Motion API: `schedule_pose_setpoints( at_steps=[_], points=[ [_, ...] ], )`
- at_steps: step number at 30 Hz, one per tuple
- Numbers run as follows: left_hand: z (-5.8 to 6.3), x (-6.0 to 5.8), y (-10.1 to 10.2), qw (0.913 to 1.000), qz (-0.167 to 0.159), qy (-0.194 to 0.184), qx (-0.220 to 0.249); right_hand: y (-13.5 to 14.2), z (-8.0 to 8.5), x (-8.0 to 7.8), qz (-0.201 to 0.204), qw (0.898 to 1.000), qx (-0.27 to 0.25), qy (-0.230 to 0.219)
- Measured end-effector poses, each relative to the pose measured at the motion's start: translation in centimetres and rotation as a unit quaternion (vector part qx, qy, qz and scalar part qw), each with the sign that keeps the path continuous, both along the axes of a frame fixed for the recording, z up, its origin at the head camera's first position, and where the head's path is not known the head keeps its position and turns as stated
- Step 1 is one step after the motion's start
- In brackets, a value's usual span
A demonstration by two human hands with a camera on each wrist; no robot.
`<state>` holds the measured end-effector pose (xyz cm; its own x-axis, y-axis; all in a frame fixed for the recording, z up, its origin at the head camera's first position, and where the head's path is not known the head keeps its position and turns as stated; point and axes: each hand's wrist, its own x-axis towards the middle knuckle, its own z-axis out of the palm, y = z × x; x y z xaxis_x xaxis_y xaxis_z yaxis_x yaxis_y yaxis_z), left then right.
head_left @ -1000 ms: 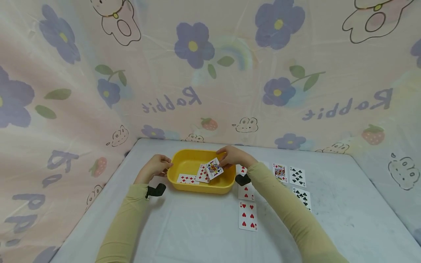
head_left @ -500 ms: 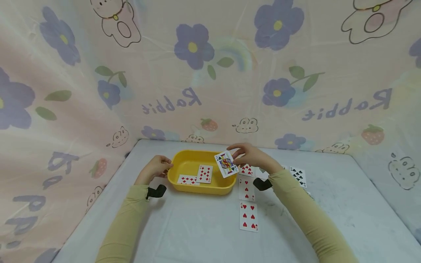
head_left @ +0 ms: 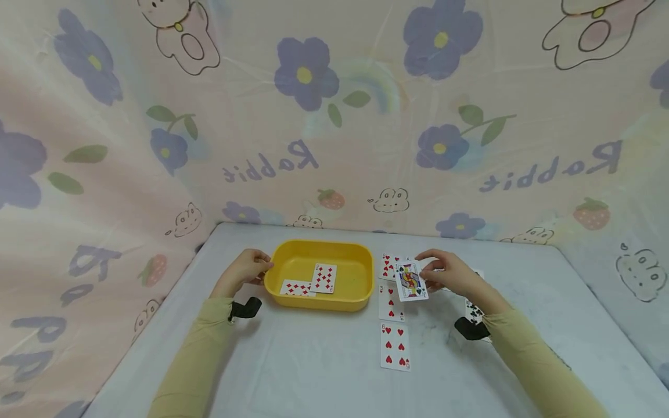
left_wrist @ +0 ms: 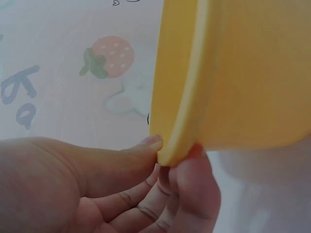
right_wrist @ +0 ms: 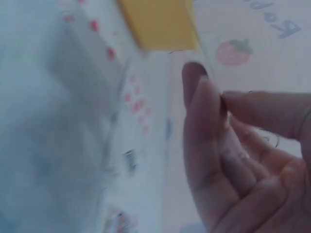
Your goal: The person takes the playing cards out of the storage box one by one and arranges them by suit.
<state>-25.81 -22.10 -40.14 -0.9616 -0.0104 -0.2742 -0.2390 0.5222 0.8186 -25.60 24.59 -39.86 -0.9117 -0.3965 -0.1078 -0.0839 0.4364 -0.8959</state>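
Note:
My left hand (head_left: 245,268) pinches the left rim of a yellow plastic tray (head_left: 292,255); the left wrist view shows the thumb (left_wrist: 121,162) on one side of the rim and fingers on the other. Two playing cards of diamonds (head_left: 324,278) lie overlapping in the tray. Right of it, my right hand (head_left: 448,271) holds a face card of spades (head_left: 411,281) by its right edge, face toward the head camera. That card overlaps the hearts cards behind it in this view. In the blurred right wrist view, the thumb and fingers (right_wrist: 209,116) come together.
A column of hearts cards runs down the table (head_left: 324,360), with a six of hearts (head_left: 395,346) nearest and a three of hearts (head_left: 387,303) above it. A clubs card (head_left: 473,312) shows partly behind the right wrist. A patterned curtain (head_left: 355,145) stands behind.
The right hand has lifted the face card of spades out of the tray and carried it right, over the hearts column. The left hand keeps its grip on the tray rim.

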Motion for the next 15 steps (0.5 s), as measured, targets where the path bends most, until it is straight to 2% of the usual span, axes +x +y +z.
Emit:
schedule_pose_setpoints(
  at_steps=[8,15],
  points=[
    [-0.1,0.1,-0.2,1.0,-0.003,-0.004,0.008,2.2,-3.1,1.6,-0.014,1.0,0.018,-0.018],
    [-0.1,-0.1,-0.1,0.9999,-0.002,-0.002,0.01,2.9,-4.4,2.0,-0.01,0.999,0.014,-0.043]
  ],
)
